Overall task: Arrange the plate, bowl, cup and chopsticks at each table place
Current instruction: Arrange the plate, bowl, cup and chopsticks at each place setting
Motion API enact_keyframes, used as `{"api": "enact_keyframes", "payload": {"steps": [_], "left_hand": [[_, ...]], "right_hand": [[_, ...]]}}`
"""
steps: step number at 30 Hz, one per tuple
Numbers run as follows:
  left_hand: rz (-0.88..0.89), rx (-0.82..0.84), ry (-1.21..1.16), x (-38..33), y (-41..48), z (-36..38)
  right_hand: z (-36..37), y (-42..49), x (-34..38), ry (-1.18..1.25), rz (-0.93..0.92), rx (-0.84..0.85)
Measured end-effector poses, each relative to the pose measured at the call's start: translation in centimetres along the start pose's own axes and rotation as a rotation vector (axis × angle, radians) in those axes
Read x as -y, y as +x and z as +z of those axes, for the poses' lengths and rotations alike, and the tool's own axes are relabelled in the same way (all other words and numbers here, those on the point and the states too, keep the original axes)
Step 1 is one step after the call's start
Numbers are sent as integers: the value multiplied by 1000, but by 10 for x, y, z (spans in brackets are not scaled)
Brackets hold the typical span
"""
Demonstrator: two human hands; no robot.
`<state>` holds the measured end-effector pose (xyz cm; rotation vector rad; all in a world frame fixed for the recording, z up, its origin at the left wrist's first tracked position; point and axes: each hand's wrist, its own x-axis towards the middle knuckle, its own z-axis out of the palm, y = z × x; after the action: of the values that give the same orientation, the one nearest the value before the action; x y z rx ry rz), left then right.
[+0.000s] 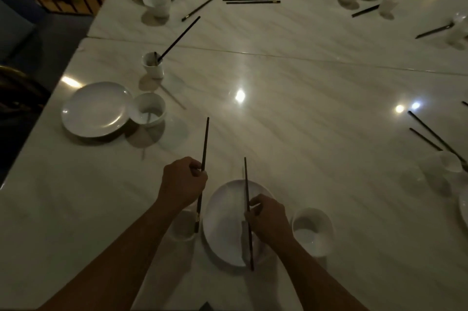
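While the left hand [183, 181] pinches one chopstick [205, 141], the right hand [268, 219] pinches a second chopstick [245, 176].

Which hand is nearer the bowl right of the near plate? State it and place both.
Right. The right hand, gripping a chopstick over the plate, sits just left of the bowl. The left hand, holding the other chopstick, is farther left, past the plate.

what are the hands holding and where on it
The left hand pinches the first chopstick near its middle. The right hand pinches the second chopstick, also about mid-length, over the plate.
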<state>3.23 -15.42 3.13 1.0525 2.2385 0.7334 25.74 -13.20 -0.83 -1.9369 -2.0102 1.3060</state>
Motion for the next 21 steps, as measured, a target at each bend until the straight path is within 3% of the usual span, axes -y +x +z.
{"api": "enact_keyframes", "payload": {"steps": [14, 21], "left_hand": [[-86, -93, -6, 7, -70, 10], [-66, -54, 32, -1, -85, 34]], "right_hand": [[1, -7, -4, 8, -65, 58], [-20, -7, -5, 8, -110, -12]]}}
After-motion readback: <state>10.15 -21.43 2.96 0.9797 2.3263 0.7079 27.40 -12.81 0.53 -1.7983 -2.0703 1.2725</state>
